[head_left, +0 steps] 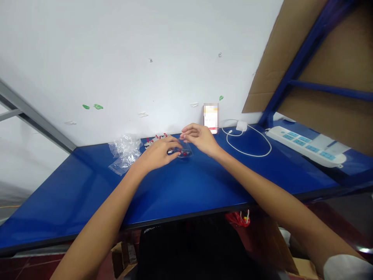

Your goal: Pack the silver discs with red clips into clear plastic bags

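Forearms (107, 214) cross the table edge (186, 214); well inside it, right hand (200, 138) pinches a clear bag (188, 149); left hand (159, 153), grip unclear.

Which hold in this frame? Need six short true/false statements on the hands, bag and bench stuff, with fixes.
1. The right hand is at the top of a clear bag. True.
2. Small dark and red items show in that bag. True.
3. The left hand touches the phone. False: it is beside the bag, away from the phone.
4. The phone stands by the white panel. True.
5. The plastic pile lies right of both hands. False: it lies left of them.
6. The power strip is black. False: it is white with blue sockets.
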`<action>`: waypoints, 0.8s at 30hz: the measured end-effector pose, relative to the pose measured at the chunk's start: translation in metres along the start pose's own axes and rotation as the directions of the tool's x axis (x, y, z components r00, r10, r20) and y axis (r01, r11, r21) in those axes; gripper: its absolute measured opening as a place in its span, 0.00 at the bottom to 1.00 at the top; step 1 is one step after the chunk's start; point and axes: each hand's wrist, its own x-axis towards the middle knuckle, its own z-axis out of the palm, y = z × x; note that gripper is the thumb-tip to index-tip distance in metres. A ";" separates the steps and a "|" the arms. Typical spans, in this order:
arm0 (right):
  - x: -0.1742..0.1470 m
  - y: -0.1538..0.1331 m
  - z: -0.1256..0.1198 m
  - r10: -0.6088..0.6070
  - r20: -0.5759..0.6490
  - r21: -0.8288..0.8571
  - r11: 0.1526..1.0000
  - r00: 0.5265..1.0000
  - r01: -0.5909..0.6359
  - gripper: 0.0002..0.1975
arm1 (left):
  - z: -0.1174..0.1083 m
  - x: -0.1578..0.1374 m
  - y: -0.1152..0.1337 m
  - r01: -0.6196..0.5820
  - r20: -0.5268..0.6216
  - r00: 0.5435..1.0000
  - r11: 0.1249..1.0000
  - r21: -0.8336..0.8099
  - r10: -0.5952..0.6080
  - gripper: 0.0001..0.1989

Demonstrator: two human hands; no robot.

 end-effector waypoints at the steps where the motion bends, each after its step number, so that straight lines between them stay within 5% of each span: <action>1: 0.000 0.001 0.000 0.001 0.006 -0.012 1.000 1.000 -0.001 0.08 | 0.001 0.001 -0.002 -0.006 0.012 1.000 1.000 0.011 0.006 0.12; 9: 0.002 0.003 -0.012 -0.005 0.205 -0.054 0.998 0.979 0.016 0.19 | 0.002 0.003 -0.005 0.125 -0.122 0.986 0.987 0.103 -0.112 0.12; 13: 0.003 0.019 -0.014 0.050 0.435 -0.066 0.998 0.899 -0.024 0.34 | 0.002 0.003 -0.005 0.141 -0.274 0.955 0.988 0.068 -0.118 0.11; 15: 0.004 0.032 -0.007 0.035 0.476 -0.033 0.999 0.879 -0.022 0.32 | 0.004 0.004 -0.007 0.115 -0.327 0.941 0.992 0.053 -0.091 0.10; 19: 0.001 0.050 0.010 0.057 0.411 -0.025 0.998 0.910 -0.052 0.28 | 0.009 0.004 -0.009 0.037 -0.371 0.928 0.999 -0.001 -0.035 0.09; 24: -0.007 0.045 0.020 0.097 0.502 0.019 0.992 0.860 -0.123 0.17 | 0.008 0.006 -0.002 0.033 -0.425 0.902 0.994 -0.100 -0.072 0.09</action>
